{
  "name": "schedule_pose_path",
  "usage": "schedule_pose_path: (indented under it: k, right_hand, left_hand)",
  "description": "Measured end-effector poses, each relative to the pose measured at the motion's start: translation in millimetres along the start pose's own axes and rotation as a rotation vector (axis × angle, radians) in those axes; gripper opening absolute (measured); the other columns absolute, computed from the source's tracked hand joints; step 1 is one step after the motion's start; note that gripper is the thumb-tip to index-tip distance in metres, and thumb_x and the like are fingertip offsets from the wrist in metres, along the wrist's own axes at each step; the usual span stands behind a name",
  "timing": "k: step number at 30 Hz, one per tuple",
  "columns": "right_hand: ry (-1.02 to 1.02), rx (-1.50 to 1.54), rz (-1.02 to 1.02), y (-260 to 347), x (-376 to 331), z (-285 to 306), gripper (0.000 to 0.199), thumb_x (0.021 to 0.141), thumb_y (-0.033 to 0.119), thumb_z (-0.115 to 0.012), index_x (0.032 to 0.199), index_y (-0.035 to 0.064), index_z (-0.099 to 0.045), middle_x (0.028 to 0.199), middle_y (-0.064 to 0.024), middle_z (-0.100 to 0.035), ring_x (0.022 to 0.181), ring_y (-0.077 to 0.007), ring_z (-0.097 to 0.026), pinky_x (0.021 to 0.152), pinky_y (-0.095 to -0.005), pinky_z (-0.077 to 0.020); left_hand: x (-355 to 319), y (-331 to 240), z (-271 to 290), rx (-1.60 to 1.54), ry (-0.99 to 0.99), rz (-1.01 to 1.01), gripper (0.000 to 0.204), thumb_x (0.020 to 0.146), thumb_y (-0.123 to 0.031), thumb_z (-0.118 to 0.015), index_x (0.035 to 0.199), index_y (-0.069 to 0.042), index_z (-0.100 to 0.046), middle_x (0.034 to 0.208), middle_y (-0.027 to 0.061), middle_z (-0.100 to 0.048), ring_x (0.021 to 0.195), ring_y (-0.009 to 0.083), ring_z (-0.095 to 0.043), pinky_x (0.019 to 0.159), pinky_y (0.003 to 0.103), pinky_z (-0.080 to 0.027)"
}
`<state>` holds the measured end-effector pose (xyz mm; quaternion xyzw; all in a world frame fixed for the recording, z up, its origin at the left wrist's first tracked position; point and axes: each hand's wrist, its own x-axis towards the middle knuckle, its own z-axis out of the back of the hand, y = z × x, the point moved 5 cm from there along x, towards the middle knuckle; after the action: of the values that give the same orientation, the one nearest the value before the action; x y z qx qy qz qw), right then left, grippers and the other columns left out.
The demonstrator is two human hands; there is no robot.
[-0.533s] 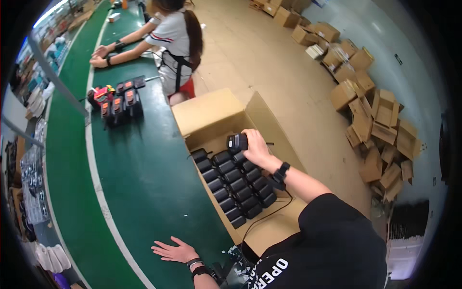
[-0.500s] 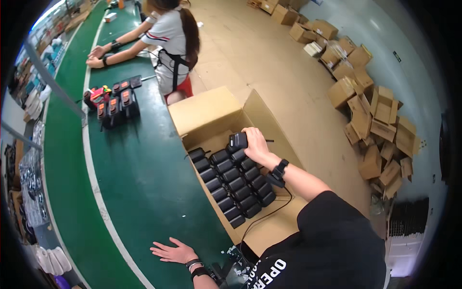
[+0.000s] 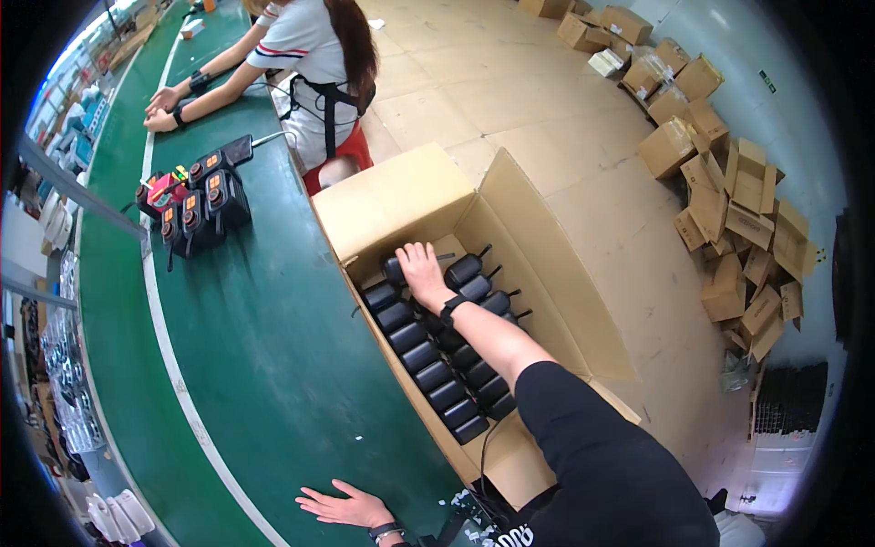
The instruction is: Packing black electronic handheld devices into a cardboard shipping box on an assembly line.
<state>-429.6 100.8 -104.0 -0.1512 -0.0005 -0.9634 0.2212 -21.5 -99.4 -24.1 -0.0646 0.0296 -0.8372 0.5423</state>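
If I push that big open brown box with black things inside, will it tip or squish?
The cardboard box would probably feel heavy, since rows of black devices fill much of it. Tipping seems unlikely, because they spread along its length. Its flaps might bend, as they look thin and stand open.

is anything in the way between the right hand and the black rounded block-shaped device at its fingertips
Nothing visible: the right hand directly touches the black, rounded block-shaped device, inside the open brown cardboard box.
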Motion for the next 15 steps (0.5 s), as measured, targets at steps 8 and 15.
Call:
schedule_pose_path:
  k: [8,15]
  right_hand:
    - [-0.109,-0.060,-0.010,20,-3,-46,0.033,0.081,0.015,-0.049,0.112,0.0051,-0.055,0.112,-0.0129,-0.053,0.108,-0.0275,-0.048,0.096,-0.0421,-0.0362]
    - [-0.031,0.032,0.165,28,14,-39,0.036,0.080,0.015,-0.048,0.114,0.0035,-0.053,0.112,-0.0144,-0.053,0.109,-0.0288,-0.047,0.096,-0.0424,-0.0367]
  left_hand:
    - [2,-5,-2,0.010,0.013,-0.002,0.056,0.097,-0.041,-0.035,0.143,-0.009,-0.027,0.150,0.0127,-0.019,0.138,0.0310,-0.018,0.108,0.054,-0.018]
    - [9,-12,13,0.008,0.001,0.014,0.058,0.097,-0.042,-0.034,0.143,-0.008,-0.027,0.150,0.0144,-0.019,0.138,0.0317,-0.018,0.108,0.054,-0.018]
